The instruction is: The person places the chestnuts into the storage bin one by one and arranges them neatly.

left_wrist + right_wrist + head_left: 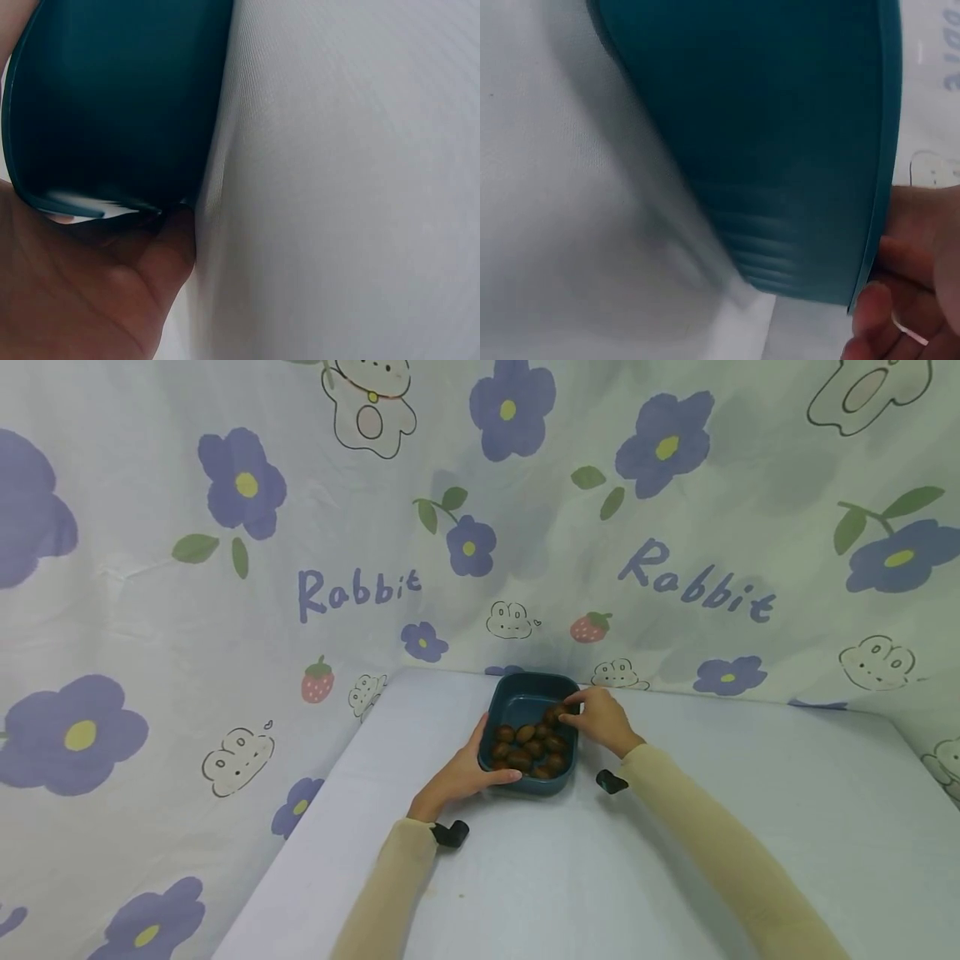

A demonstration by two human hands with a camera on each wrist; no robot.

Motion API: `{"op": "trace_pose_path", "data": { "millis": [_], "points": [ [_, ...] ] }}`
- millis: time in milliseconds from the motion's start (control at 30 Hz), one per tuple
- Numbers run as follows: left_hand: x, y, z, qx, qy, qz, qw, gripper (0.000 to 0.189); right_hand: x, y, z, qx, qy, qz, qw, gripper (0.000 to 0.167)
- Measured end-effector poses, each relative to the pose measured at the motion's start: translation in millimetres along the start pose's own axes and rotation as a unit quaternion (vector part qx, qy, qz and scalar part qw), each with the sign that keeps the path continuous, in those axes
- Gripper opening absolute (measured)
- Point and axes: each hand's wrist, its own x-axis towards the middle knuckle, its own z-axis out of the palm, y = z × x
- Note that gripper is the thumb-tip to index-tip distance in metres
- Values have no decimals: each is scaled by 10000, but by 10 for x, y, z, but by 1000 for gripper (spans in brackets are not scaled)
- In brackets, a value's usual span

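A dark teal rectangular tub [534, 680] stands near the back of the white table, with several glossy brown oval fruits [519, 760] heaped in its near half. My left hand [461, 774] holds the tub's near left corner, thumb across the front wall and fingers along the left side. In the left wrist view the left hand [90, 289] curls close under the tub wall [127, 97]. Reaching over the right rim, my right hand [602, 718] pinches a brown fruit [557, 713] at the tub's inner right side. The right wrist view shows curled fingers [874, 307] at the rim, with the fruit hidden.
The white tabletop [517, 877] stretches toward me and to the right. Close behind the tub hangs a white cloth [525, 543] printed with purple flowers and rabbits. It also runs down the left side of the table. A black wrist camera [452, 835] sits at the left cuff.
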Motion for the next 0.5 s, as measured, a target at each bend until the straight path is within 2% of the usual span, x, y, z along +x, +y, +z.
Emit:
{"op": "trace_pose_path", "data": {
  "millis": [133, 233, 500],
  "points": [
    [-4, -4, 8, 29, 21, -17, 10000, 131, 3, -58, 6, -634, -235, -32, 9977, 34],
    [-10, -8, 10, 56, 43, -63, 10000, 132, 21, -92, 23, -887, -406, -25, 9952, 30],
    [-30, 19, 14, 72, 32, -82, 9999, 132, 50, -91, 70, -793, -602, 126, 9949, 29]
  ]
}}
